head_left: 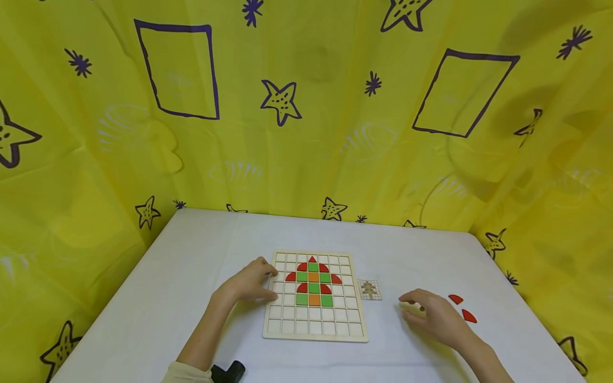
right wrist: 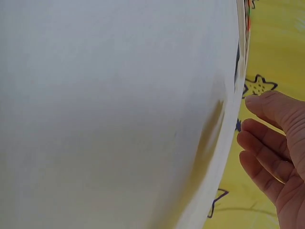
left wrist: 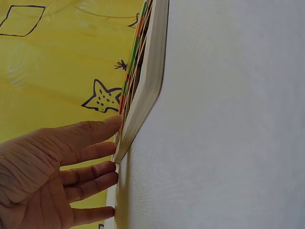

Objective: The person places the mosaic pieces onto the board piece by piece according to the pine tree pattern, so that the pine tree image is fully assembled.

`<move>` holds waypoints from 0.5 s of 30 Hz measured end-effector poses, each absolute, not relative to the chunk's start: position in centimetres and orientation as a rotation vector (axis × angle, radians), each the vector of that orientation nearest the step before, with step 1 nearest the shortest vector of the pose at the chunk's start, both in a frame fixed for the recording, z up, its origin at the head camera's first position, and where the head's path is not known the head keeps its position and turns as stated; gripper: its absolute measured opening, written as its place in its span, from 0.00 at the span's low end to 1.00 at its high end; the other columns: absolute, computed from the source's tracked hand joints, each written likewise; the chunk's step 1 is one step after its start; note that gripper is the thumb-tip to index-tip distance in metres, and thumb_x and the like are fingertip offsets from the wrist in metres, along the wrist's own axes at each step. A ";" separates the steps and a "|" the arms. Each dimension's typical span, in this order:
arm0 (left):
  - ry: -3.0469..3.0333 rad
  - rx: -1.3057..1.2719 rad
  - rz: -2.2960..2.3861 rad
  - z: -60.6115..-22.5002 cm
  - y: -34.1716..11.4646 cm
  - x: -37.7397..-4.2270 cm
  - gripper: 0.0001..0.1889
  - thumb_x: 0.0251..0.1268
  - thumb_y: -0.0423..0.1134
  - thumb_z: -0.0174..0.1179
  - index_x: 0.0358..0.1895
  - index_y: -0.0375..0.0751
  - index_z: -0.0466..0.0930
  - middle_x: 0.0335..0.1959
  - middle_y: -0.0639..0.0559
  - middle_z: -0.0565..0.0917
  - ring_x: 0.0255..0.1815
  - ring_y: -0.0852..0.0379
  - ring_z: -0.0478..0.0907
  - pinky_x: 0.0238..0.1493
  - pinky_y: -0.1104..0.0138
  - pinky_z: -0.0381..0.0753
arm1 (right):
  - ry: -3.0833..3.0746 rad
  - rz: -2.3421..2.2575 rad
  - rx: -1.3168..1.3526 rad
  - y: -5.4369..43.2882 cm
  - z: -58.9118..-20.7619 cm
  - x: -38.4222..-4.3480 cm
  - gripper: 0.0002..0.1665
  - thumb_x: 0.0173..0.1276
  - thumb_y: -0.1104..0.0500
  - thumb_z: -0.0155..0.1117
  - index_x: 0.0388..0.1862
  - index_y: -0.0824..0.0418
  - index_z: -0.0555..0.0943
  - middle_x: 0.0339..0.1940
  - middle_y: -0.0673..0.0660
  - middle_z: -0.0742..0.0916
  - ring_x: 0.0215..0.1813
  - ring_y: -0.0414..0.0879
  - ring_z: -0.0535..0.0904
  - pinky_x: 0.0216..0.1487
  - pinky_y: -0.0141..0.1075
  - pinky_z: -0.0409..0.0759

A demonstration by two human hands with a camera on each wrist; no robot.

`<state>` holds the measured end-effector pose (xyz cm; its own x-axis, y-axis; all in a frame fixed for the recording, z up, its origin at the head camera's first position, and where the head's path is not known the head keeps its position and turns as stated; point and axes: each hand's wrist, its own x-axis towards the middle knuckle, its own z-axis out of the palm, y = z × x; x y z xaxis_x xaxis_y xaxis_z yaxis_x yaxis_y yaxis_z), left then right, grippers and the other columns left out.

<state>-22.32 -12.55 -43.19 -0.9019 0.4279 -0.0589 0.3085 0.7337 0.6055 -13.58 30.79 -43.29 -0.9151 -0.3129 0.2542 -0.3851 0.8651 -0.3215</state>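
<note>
A square wooden grid board (head_left: 282, 325) lies flat on the table, with red, green and orange pieces set into its cells in a tree-like shape. My left hand (head_left: 250, 280) is at the board's left edge, fingertips and thumb right at the rim. In the left wrist view the fingers of that left hand (left wrist: 62, 164) are extended and spread along the board's side. To the right of the board my right hand (head_left: 438, 315) hovers low over the table. Its fingers are loosely bent, and the right wrist view shows nothing held in this right hand (right wrist: 281, 143).
A small picture card (head_left: 370, 290) with a tree pattern lies against the board's right side. Two loose red quarter-round pieces, an upper piece (head_left: 456, 299) and a lower piece (head_left: 469, 316), rest beyond the right hand. A yellow patterned curtain (head_left: 306, 149) surrounds the white table (head_left: 206, 239).
</note>
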 end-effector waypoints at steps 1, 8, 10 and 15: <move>2.741 0.590 0.907 -43.2 -12.6 -22.3 0.25 0.52 0.37 0.79 0.55 0.34 0.84 0.47 0.47 0.76 0.48 0.52 0.72 0.58 0.54 0.77 | -2.843 0.562 0.523 31.1 -43.3 -13.5 0.14 0.59 0.63 0.78 0.44 0.55 0.88 0.42 0.46 0.89 0.40 0.42 0.82 0.40 0.36 0.83; 2.744 0.607 0.901 -43.2 -12.6 -22.3 0.25 0.52 0.36 0.79 0.54 0.34 0.84 0.47 0.47 0.76 0.49 0.51 0.73 0.59 0.53 0.76 | -2.815 0.615 0.446 33.2 -43.6 -12.8 0.16 0.58 0.62 0.80 0.46 0.57 0.87 0.41 0.48 0.89 0.38 0.41 0.82 0.38 0.37 0.81; 2.743 0.604 0.901 -43.2 -12.7 -22.3 0.25 0.52 0.36 0.79 0.54 0.34 0.84 0.48 0.47 0.76 0.49 0.51 0.72 0.59 0.54 0.76 | -2.791 0.610 0.438 33.8 -43.6 -12.7 0.17 0.57 0.63 0.80 0.45 0.58 0.88 0.41 0.48 0.90 0.37 0.41 0.82 0.37 0.37 0.81; 2.742 0.606 0.899 -43.1 -12.7 -22.3 0.25 0.53 0.37 0.79 0.55 0.34 0.84 0.48 0.46 0.76 0.49 0.51 0.72 0.59 0.53 0.76 | -2.760 0.618 0.402 35.2 -43.7 -12.5 0.17 0.55 0.65 0.81 0.45 0.59 0.87 0.40 0.51 0.89 0.37 0.39 0.81 0.35 0.36 0.80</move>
